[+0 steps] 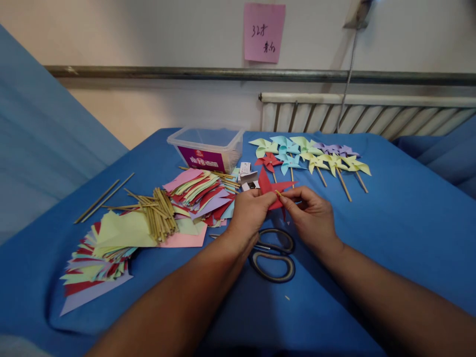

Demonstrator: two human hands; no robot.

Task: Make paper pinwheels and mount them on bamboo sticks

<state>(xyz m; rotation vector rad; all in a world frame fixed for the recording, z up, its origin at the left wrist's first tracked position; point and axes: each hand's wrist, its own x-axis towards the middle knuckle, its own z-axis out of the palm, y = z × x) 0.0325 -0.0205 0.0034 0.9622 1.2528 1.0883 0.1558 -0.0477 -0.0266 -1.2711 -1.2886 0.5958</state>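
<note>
My left hand (250,213) is closed on a red paper pinwheel (273,188), pinching its folded centre. My right hand (310,215) is closed too, its fingertips gripping a thin wooden stick (278,193) at the pinwheel's middle. Both hands hover just above a pair of scissors (273,255) lying on the blue cloth (390,233). Behind them lie several finished pinwheels (310,156) in green, blue, yellow, purple and red, each on a stick.
Left of my hands are stacks of coloured paper squares (201,193), a bundle of wooden sticks (159,215), another fan of paper (100,258) and two loose sticks (104,198). A clear plastic box (206,146) stands at the back. A radiator and rail run along the wall.
</note>
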